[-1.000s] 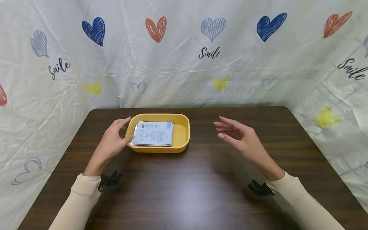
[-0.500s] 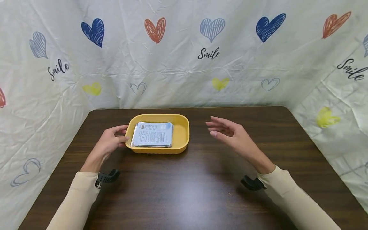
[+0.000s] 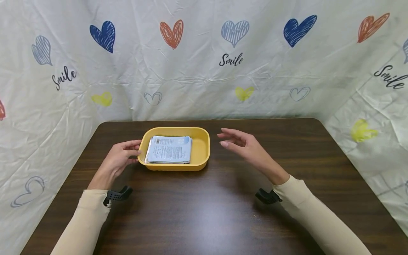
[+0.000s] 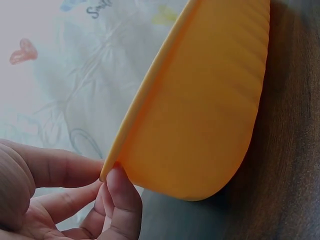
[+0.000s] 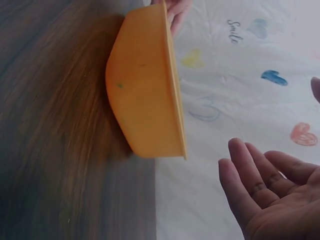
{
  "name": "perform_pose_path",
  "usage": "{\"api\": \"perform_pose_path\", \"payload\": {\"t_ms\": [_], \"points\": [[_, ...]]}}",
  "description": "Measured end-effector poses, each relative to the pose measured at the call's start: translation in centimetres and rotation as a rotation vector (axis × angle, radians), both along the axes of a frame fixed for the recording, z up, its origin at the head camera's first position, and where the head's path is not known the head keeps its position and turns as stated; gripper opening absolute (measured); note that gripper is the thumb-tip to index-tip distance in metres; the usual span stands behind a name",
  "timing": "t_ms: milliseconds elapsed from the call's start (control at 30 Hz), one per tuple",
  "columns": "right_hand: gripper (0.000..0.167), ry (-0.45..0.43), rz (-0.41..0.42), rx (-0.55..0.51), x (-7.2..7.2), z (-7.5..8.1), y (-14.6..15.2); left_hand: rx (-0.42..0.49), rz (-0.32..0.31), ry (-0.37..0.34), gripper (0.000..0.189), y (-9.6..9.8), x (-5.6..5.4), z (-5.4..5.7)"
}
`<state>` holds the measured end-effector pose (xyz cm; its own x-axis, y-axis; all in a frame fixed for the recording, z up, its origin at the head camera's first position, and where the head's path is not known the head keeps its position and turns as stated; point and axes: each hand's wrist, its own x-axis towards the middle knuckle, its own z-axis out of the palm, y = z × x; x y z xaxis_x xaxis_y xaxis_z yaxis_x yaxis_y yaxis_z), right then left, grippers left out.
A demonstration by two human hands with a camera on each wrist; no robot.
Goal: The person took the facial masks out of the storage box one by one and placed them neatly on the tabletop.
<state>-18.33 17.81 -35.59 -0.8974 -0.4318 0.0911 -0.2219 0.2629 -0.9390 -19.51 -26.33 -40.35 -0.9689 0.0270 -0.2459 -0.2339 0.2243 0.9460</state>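
Plainly, a shallow yellow tray (image 3: 200, 150), smooth and matt like moulded plastic, sits on the table (image 3: 204, 212), left of centre and near its far edge; its outline is a rounded rectangle with a thin, flared rim, and the left wrist view shows soft ripples low along one wall; inside, toward its left end, lies a flat stack of pale blue packets (image 3: 169, 149), round-cornered and slightly glossy, with small print, a barcode on the top one and a silvery edge peeking out at the left; the right part of the tray's floor is bare.

The left hand (image 3: 117, 159) pinches the rim at the tray's left end, thumb against fingers; the right hand (image 3: 247, 147) is open, fingers extended and a little bent, apart from the tray's right end and touching nothing.

Around them, the table is dark brown with streaky wood grain and a glare patch in front; behind and at both sides hangs a creased white cloth (image 3: 191, 67) with scribbled hearts and "Smile" lettering; cream sleeves (image 3: 313, 209) cover the forearms, with black bands (image 3: 118, 196) at the wrists.
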Motion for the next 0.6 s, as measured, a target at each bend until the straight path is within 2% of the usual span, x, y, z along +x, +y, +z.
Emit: {"api": "perform_pose_path", "payload": {"t_ms": [333,600], "points": [[0.052,-0.08,0.067,-0.107,-1.9,-0.3,-2.1,0.083,0.008,-0.038,0.056,-0.2,-0.1,0.0],[0.052,-0.116,0.092,-0.146,-3.1,-0.5,-3.5,0.067,0.015,-0.041,0.055,-0.2,0.0,-0.2]]}}
